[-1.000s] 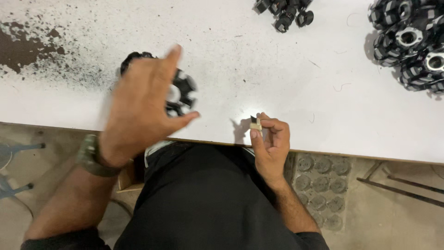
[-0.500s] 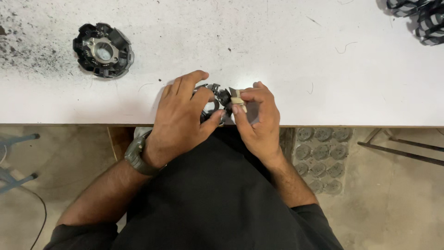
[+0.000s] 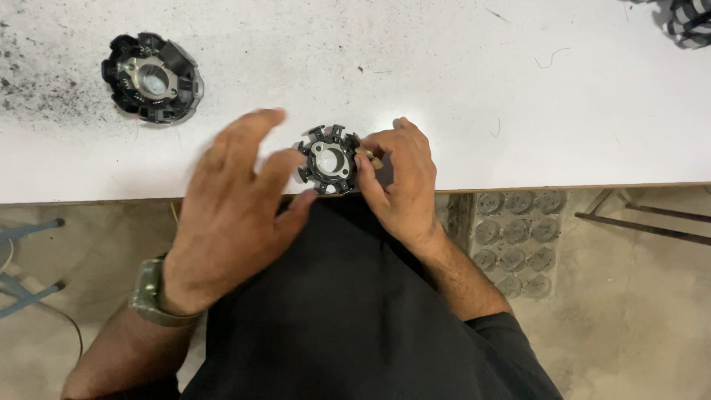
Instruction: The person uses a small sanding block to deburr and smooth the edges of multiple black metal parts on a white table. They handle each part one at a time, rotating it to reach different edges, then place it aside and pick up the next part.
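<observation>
White bench (image 3: 459, 89): toothed black ring (image 3: 329, 159) pinched with small insert by right hand (image 3: 400, 181); left hand (image 3: 229, 215) spread, empty. Insert seating judged underway; alignment needed.

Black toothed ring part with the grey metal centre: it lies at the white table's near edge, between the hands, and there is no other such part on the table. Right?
Not quite. The head view shows the black toothed ring part between the left hand and right hand, but a second such part lies at the table's far left.

Bright, even light from above; white table (image 3: 459, 89) near glare beyond my fingers. My left hand (image 3: 229, 215) motion-blurred, soft-edged. My right hand (image 3: 400, 181) sharper, casting faint shadow on tabletop. Floor below my wrists dimmer.
</observation>
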`<state>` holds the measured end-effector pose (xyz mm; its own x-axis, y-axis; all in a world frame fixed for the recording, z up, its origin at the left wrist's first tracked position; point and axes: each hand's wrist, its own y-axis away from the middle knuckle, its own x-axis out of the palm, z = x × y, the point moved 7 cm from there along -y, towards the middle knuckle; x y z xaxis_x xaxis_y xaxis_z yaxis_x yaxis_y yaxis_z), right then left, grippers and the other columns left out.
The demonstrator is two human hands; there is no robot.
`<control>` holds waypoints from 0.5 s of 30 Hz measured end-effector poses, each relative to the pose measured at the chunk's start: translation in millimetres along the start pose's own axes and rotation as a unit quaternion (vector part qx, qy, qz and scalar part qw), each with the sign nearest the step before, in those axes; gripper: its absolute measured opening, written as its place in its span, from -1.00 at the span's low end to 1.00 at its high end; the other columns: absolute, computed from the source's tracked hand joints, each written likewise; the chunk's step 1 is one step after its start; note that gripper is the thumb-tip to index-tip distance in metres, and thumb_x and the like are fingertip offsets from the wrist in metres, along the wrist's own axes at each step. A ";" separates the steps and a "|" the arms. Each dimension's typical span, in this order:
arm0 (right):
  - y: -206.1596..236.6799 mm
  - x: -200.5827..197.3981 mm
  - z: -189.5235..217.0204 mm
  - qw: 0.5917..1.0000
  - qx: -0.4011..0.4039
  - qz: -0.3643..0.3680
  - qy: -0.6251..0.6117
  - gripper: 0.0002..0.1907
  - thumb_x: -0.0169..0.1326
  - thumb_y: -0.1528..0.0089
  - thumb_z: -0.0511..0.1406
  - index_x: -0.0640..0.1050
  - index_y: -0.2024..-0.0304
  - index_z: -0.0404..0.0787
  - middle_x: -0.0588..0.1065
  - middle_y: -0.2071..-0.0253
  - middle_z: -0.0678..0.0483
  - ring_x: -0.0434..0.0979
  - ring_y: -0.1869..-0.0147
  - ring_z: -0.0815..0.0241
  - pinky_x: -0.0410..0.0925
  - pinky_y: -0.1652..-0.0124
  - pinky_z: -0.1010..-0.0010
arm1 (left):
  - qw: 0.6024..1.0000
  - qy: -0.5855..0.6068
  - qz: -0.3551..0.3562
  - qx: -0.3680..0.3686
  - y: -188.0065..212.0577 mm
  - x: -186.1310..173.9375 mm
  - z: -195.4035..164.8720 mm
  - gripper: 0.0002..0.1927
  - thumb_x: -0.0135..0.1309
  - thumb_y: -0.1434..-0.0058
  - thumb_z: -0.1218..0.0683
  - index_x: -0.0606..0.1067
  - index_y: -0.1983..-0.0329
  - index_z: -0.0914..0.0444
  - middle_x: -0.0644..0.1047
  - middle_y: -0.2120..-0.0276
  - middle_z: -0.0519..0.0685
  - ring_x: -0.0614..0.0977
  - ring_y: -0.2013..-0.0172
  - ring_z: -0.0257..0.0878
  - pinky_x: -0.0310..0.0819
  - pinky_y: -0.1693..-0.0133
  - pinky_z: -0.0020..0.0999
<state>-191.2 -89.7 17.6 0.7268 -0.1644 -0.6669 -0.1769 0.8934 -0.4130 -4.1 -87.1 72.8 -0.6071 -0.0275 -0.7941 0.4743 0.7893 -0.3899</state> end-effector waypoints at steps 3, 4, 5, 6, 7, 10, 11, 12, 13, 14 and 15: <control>0.2 0.1 -1.2 1.000 0.012 -0.003 -0.023 -0.77 0.22 -0.29 -0.45 0.47 0.05 -0.24 0.51 0.21 0.05 0.54 0.17 0.14 0.25 -0.43 -0.13 | 0.999 0.018 -0.016 0.031 -13.4 13.3 -12.3 -0.71 0.27 -0.13 0.17 0.49 0.10 0.27 0.40 -0.19 0.17 0.45 -0.25 0.10 0.41 -0.19 0.01; 1.4 0.0 -1.1 0.999 0.017 -0.008 -0.029 -0.75 0.21 -0.29 -0.45 0.46 0.02 -0.25 0.51 0.18 0.03 0.55 0.16 0.15 0.24 -0.44 -0.14 | 0.999 0.024 -0.009 0.027 -17.4 19.8 -10.7 -0.69 0.27 -0.07 0.19 0.49 0.12 0.26 0.41 -0.18 0.16 0.46 -0.24 0.10 0.41 -0.17 0.01; 2.6 -0.2 -1.6 0.999 0.022 -0.014 -0.035 -0.73 0.21 -0.29 -0.45 0.45 0.00 -0.27 0.51 0.15 0.01 0.56 0.14 0.17 0.23 -0.45 -0.15 | 0.999 0.026 -0.013 0.020 -20.8 25.2 -7.8 -0.70 0.27 -0.08 0.20 0.49 0.13 0.27 0.42 -0.17 0.16 0.47 -0.24 0.11 0.42 -0.16 0.01; 2.8 -0.4 -0.8 0.999 0.010 -0.019 -0.045 -0.73 0.21 -0.28 -0.46 0.45 0.01 -0.26 0.52 0.14 0.01 0.57 0.07 0.13 0.23 -0.45 -0.15 | 0.999 0.027 -0.015 0.015 -23.7 31.0 -4.9 -0.71 0.27 -0.08 0.21 0.49 0.13 0.28 0.42 -0.17 0.16 0.48 -0.23 0.12 0.43 -0.15 0.00; 3.6 -0.8 -0.2 0.998 0.001 -0.025 -0.054 -0.72 0.22 -0.27 -0.46 0.45 0.02 -0.25 0.53 0.13 0.01 0.58 -0.01 0.09 0.23 -0.45 -0.14 | 0.999 0.030 -0.013 0.011 -25.6 36.2 -1.1 -0.71 0.26 -0.08 0.21 0.49 0.14 0.29 0.42 -0.17 0.16 0.48 -0.23 0.12 0.44 -0.14 0.00; 11.3 -1.3 1.3 0.999 -0.019 -0.020 -0.036 -0.72 0.26 -0.23 -0.46 0.47 0.07 -0.23 0.55 0.11 -0.01 0.58 -0.09 0.04 0.23 -0.43 -0.14 | 0.995 0.084 0.013 -0.046 -22.7 51.6 11.6 -0.73 0.28 -0.13 0.20 0.50 0.13 0.34 0.44 -0.16 0.18 0.53 -0.09 0.07 0.47 -0.06 -0.05; 13.7 -0.9 2.5 0.999 -0.030 -0.012 -0.022 -0.71 0.28 -0.21 -0.45 0.48 0.08 -0.23 0.55 0.10 -0.02 0.58 -0.09 0.03 0.23 -0.42 -0.15 | 0.996 0.081 0.005 -0.047 -20.4 52.9 11.9 -0.74 0.29 -0.12 0.19 0.51 0.16 0.33 0.45 -0.15 0.17 0.54 -0.09 0.07 0.48 -0.06 -0.06; 14.6 -0.5 2.2 0.999 -0.029 -0.011 -0.012 -0.72 0.28 -0.20 -0.45 0.48 0.09 -0.22 0.55 0.11 -0.01 0.58 -0.08 0.03 0.23 -0.41 -0.15 | 0.996 0.075 -0.007 -0.047 -18.7 53.2 13.3 -0.76 0.30 -0.12 0.18 0.52 0.19 0.31 0.46 -0.14 0.16 0.54 -0.08 0.07 0.48 -0.05 -0.06; 15.4 -0.1 2.3 0.999 -0.030 -0.009 -0.003 -0.72 0.29 -0.20 -0.45 0.49 0.10 -0.22 0.55 0.12 0.00 0.59 -0.07 0.04 0.23 -0.41 -0.15 | 0.996 0.069 -0.019 -0.048 -16.8 53.1 13.8 -0.78 0.31 -0.12 0.17 0.53 0.22 0.30 0.47 -0.14 0.15 0.55 -0.08 0.07 0.48 -0.05 -0.07; 15.8 1.0 3.1 0.999 -0.032 -0.007 0.005 -0.72 0.29 -0.20 -0.45 0.49 0.10 -0.22 0.56 0.13 0.00 0.59 -0.07 0.04 0.23 -0.41 -0.15 | 0.996 0.069 -0.023 -0.056 -14.7 53.6 15.0 -0.79 0.31 -0.12 0.17 0.54 0.23 0.29 0.49 -0.12 0.12 0.56 -0.07 0.05 0.48 -0.04 -0.09; 15.5 1.7 4.0 0.999 -0.035 -0.010 0.008 -0.73 0.29 -0.20 -0.45 0.50 0.11 -0.22 0.55 0.13 0.01 0.59 -0.06 0.04 0.24 -0.40 -0.15 | 0.995 0.069 -0.028 -0.064 -13.2 53.9 16.4 -0.81 0.32 -0.12 0.17 0.55 0.25 0.27 0.51 -0.11 0.09 0.57 -0.06 0.03 0.49 -0.04 -0.10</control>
<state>-190.0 -74.4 12.6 0.7197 -0.1893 -0.6679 -0.2090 0.8584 -0.4685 -32.7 -109.1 27.5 -0.7162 0.0031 -0.6979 0.3570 0.8609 -0.3625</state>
